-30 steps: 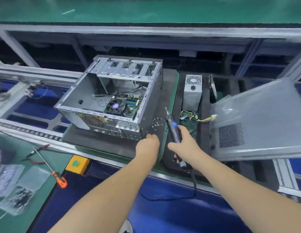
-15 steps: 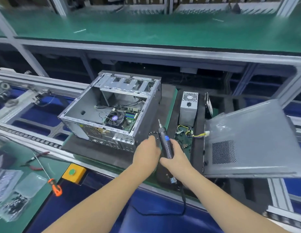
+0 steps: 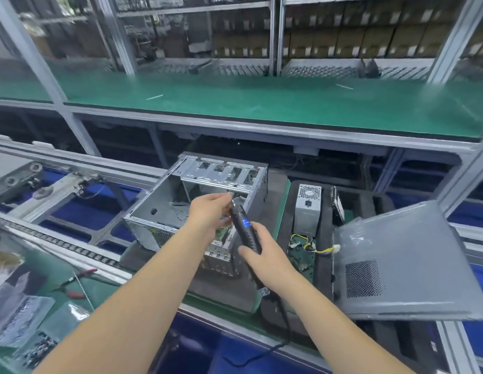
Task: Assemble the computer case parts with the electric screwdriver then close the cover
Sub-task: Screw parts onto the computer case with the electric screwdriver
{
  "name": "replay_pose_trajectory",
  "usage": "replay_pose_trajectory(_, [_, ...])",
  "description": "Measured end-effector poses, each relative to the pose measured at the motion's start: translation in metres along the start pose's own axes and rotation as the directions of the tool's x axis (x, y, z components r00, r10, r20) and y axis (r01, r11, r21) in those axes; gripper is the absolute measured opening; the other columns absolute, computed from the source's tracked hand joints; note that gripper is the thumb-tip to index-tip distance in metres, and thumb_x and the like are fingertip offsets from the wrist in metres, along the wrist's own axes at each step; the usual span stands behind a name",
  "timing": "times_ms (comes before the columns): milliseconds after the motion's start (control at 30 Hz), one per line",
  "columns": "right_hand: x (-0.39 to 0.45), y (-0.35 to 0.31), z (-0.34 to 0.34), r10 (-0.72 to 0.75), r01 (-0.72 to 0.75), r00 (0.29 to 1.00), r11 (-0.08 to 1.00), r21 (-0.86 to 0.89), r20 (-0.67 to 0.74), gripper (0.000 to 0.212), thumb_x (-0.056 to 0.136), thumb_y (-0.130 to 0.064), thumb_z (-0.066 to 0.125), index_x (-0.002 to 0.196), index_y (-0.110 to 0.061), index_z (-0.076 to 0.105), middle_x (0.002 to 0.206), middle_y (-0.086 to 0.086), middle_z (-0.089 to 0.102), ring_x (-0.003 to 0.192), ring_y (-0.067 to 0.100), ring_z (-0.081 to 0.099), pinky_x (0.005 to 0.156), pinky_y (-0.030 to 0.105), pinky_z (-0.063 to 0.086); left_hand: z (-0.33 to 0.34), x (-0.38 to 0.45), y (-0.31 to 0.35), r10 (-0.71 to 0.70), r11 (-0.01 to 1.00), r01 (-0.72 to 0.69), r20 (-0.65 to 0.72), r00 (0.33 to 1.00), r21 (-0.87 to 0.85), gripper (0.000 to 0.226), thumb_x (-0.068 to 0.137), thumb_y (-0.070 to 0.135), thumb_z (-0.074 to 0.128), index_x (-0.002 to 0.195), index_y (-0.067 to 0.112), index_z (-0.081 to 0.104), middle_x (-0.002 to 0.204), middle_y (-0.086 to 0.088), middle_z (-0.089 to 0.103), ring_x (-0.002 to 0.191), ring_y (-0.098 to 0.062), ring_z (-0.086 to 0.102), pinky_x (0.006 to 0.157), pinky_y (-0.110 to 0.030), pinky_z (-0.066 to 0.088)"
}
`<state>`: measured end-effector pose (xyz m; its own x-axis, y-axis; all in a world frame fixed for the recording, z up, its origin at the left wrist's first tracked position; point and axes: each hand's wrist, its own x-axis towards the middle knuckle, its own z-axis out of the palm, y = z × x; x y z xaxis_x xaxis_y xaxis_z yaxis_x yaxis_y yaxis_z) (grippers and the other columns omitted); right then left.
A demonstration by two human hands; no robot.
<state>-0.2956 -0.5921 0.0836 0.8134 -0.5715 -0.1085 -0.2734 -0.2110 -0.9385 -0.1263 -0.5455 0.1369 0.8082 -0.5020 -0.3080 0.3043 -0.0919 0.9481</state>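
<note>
We saw even, bright overhead light with soft, faint shadows. The far shelving point(image 3: 261, 36) looked smeared and out of focus, wide-angle bending curved the frame posts point(image 3: 40, 66) at the edges, and the plastic bags point(image 3: 16, 314) caught pale glare.

A long green-topped shelf point(image 3: 261, 101) runs above the line, and behind it metal racks hold rows of brown cartons point(image 3: 342, 36). At lower left, on a green mat point(image 3: 105, 290), lie red-handled pliers point(image 3: 73, 283) and clear plastic bags point(image 3: 22, 317) of small dark parts. A conveyor rail point(image 3: 59, 247) with a chain crosses the left side.
</note>
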Motion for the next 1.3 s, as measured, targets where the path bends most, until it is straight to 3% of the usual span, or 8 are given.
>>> replay_pose_trajectory(200, [0.007,-0.02,0.012,-0.061,0.062,0.998,0.996,-0.068,0.025,0.062,0.095,-0.046,0.059,0.148,-0.057,0.029,0.119,-0.022,0.064,0.088,0.001,0.067,0.073,0.025,0.053,-0.028,0.009,0.017,-0.035,0.992,0.04,0.042,0.998,-0.116,0.019,0.095,0.014,0.072,0.108,0.002,0.069,0.088,-0.009,0.079,0.077,-0.017,0.077,0.057,-0.027,0.058])
replay_pose_trajectory(300, [0.01,-0.027,0.02,-0.076,0.079,0.996,0.993,-0.087,0.038,0.061,0.096,-0.048,0.059,0.148,-0.059,0.028,0.12,-0.024,0.063,0.091,-0.001,0.066,0.075,0.022,0.052,-0.042,0.015,0.022,-0.038,0.994,0.045,0.074,0.997,-0.097,0.022,0.096,0.019,0.071,0.111,0.003,0.069,0.091,-0.008,0.079,0.08,-0.019,0.075,0.065,-0.032,0.059])
replay_pose_trajectory(433, [0.01,-0.032,0.031,-0.094,0.098,0.993,0.993,-0.06,0.064,0.059,0.091,-0.055,0.056,0.141,-0.067,0.029,0.111,-0.024,0.065,0.079,-0.001,0.067,0.066,0.022,0.052,-0.061,0.023,0.027,-0.048,0.994,0.057,0.094,0.994,-0.093,0.018,0.095,0.021,0.073,0.107,0.007,0.072,0.092,-0.004,0.079,0.079,-0.013,0.076,0.078,-0.039,0.06])
replay_pose_trajectory(567, [0.011,-0.039,0.038,-0.128,0.131,0.99,0.99,-0.058,0.064,0.054,0.091,-0.049,0.057,0.123,-0.083,0.029,0.098,-0.023,0.067,0.069,0.003,0.066,0.062,0.024,0.055,-0.075,0.03,0.028,-0.013,0.991,0.022,0.07,0.997,-0.13,0.024,0.092,0.018,0.076,0.11,0.003,0.072,0.093,-0.007,0.078,0.084,-0.018,0.073,0.073,-0.037,0.06])
replay_pose_trajectory(767, [0.013,-0.047,0.044,-0.127,0.135,0.989,0.984,-0.116,0.072,0.057,0.094,-0.046,0.057,0.139,-0.069,0.031,0.097,-0.01,0.068,0.065,0.005,0.064,0.062,0.03,0.058,-0.089,0.032,0.034,-0.001,0.99,0.013,0.089,0.996,-0.14,0.017,0.09,0.021,0.078,0.099,0.007,0.074,0.097,-0.008,0.078,0.084,-0.017,0.074,0.072,-0.035,0.06])
replay_pose_trajectory(933, [0.013,-0.051,0.047,-0.126,0.134,0.99,0.982,-0.136,0.067,0.06,0.093,-0.046,0.056,0.143,-0.068,0.028,0.097,-0.009,0.069,0.063,0.003,0.062,0.062,0.03,0.058,-0.092,0.028,0.039,0.014,0.989,0.002,0.105,0.994,-0.148,0.012,0.091,0.02,0.077,0.092,0.009,0.075,0.095,-0.008,0.078,0.081,-0.015,0.074,0.07,-0.033,0.06])
replay_pose_trajectory(1133, [0.01,-0.056,0.048,-0.121,0.13,0.991,0.972,-0.194,0.054,0.065,0.097,-0.045,0.055,0.145,-0.07,0.02,0.091,-0.006,0.069,0.06,0.005,0.061,0.057,0.029,0.055,-0.082,0.019,0.038,0.044,0.982,-0.043,0.004,0.999,-0.183,0.017,0.095,0.021,0.073,0.096,0.005,0.075,0.089,-0.005,0.076,0.082,-0.015,0.071,0.076,-0.036,0.063])
replay_pose_trajectory(1300, [0.006,-0.061,0.049,-0.13,0.132,0.991,0.948,-0.288,0.028,0.068,0.1,-0.045,0.054,0.151,-0.064,0.013,0.093,-0.013,0.067,0.064,0.005,0.062,0.058,0.026,0.048,-0.075,0.014,0.04,0.102,0.985,-0.111,-0.071,0.992,-0.135,0.02,0.095,0.024,0.072,0.087,0.007,0.077,0.083,-0.002,0.071,0.079,-0.014,0.068,0.068,-0.028,0.06])
